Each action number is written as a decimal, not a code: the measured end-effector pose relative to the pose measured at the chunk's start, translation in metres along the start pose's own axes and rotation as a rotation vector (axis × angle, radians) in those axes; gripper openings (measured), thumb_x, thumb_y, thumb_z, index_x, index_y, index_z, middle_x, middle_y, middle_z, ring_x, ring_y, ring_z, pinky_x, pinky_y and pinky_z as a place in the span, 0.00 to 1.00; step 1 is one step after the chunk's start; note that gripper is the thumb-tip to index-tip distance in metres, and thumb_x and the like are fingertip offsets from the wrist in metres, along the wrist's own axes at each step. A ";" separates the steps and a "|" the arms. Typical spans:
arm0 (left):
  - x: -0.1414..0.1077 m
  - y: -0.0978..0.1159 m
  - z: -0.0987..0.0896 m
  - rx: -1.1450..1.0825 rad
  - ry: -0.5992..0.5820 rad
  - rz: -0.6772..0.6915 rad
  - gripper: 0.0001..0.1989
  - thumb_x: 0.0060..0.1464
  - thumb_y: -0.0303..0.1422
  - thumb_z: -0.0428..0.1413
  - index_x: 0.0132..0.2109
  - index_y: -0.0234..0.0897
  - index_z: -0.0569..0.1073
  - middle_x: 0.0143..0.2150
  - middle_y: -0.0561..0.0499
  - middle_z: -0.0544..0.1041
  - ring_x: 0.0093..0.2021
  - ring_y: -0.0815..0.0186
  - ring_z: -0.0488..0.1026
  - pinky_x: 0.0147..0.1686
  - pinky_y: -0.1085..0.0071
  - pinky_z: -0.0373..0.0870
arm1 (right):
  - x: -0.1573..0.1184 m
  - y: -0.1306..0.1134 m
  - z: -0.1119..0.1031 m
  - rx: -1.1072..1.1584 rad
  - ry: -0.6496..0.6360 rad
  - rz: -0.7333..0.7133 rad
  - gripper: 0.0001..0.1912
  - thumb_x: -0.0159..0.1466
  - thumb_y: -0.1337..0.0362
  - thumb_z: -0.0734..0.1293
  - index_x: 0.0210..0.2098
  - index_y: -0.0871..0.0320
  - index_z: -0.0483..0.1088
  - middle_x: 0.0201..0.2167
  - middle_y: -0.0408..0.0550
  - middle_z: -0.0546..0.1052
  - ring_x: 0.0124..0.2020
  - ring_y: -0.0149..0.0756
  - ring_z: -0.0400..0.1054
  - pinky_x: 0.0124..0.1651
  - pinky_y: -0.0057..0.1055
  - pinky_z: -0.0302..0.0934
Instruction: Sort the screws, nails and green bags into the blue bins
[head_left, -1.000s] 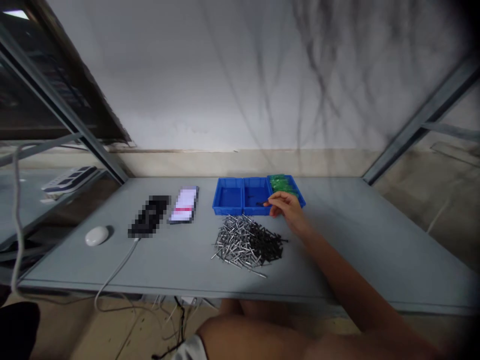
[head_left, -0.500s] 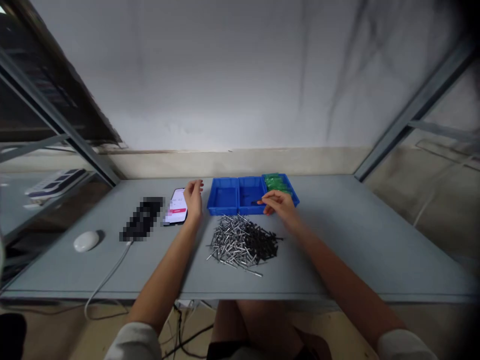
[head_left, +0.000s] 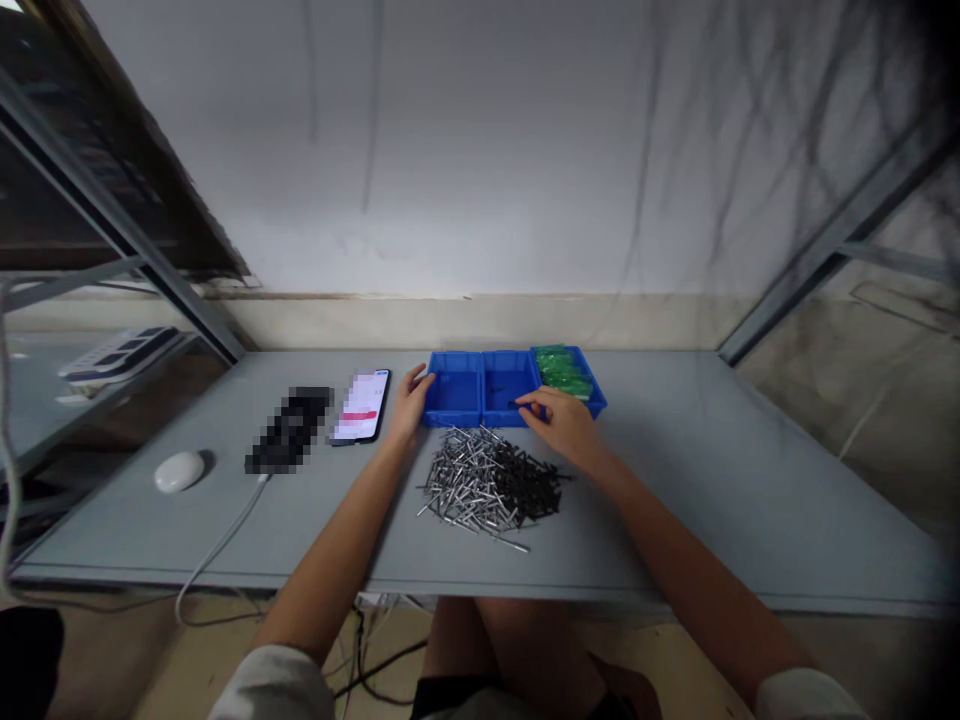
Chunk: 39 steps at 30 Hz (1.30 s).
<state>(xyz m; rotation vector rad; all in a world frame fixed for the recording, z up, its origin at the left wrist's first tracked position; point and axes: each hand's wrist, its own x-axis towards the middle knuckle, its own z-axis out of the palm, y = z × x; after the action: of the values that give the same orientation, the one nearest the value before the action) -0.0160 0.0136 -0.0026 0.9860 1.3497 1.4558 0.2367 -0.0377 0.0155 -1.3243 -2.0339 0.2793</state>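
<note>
The right hand (head_left: 562, 419) pinches a small dark piece (head_left: 514, 404) over the middle tray (head_left: 504, 419), while the left hand (head_left: 410, 400), fingers loosely parted, is at the left tray (head_left: 454, 418), and too weak a pinch could drop this piece onto the metal pile (head_left: 476, 482).

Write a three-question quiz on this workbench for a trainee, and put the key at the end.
1. True or false: the green packets lie in the rightmost blue bin.
2. Choose one. The right hand pinches:
A. a phone
B. a small dark piece
C. a white cable
3. Fill in the blank. As the camera sees it, the silver pieces lie mostly on the ____ side of the loose pile, with the dark pieces on the other.

Key: 1. true; 2. B; 3. left
</note>
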 end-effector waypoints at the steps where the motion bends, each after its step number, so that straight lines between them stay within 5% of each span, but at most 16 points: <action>1: -0.001 0.001 0.000 -0.016 -0.001 -0.024 0.23 0.46 0.38 0.63 0.51 0.40 0.74 0.46 0.46 0.78 0.51 0.57 0.72 0.51 0.64 0.66 | -0.001 -0.001 0.000 0.001 -0.042 -0.015 0.10 0.62 0.66 0.65 0.40 0.56 0.78 0.28 0.45 0.75 0.27 0.32 0.66 0.32 0.29 0.57; 7: -0.003 0.002 0.000 -0.080 0.001 -0.074 0.24 0.45 0.35 0.64 0.52 0.41 0.75 0.45 0.46 0.78 0.49 0.58 0.73 0.49 0.65 0.67 | -0.007 -0.016 0.004 -0.052 -0.332 -0.067 0.10 0.64 0.64 0.65 0.41 0.55 0.79 0.26 0.45 0.78 0.28 0.34 0.69 0.32 0.29 0.55; 11: -0.001 0.000 -0.002 -0.091 -0.010 -0.075 0.25 0.44 0.36 0.64 0.52 0.40 0.75 0.46 0.46 0.78 0.49 0.58 0.73 0.50 0.64 0.67 | -0.008 -0.019 0.008 -0.116 -0.413 -0.052 0.11 0.64 0.62 0.66 0.42 0.54 0.79 0.27 0.45 0.79 0.29 0.36 0.71 0.31 0.29 0.55; 28: 0.000 0.001 -0.004 -0.124 -0.043 -0.094 0.24 0.42 0.38 0.65 0.49 0.39 0.77 0.48 0.45 0.78 0.48 0.59 0.74 0.51 0.63 0.67 | -0.009 -0.014 0.010 -0.086 -0.423 -0.054 0.08 0.63 0.66 0.66 0.39 0.52 0.78 0.26 0.42 0.78 0.27 0.33 0.69 0.29 0.27 0.50; 39: 0.002 -0.001 -0.005 -0.156 -0.055 -0.108 0.23 0.41 0.38 0.65 0.48 0.38 0.77 0.45 0.46 0.80 0.45 0.61 0.75 0.46 0.66 0.69 | -0.006 -0.006 0.006 0.309 -0.377 0.034 0.05 0.60 0.66 0.67 0.33 0.57 0.76 0.27 0.44 0.77 0.26 0.30 0.67 0.30 0.27 0.57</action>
<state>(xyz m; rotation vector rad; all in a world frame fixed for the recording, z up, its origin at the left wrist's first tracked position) -0.0213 0.0141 -0.0038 0.8335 1.2118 1.4194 0.2302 -0.0450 0.0115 -1.1775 -2.1587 0.8782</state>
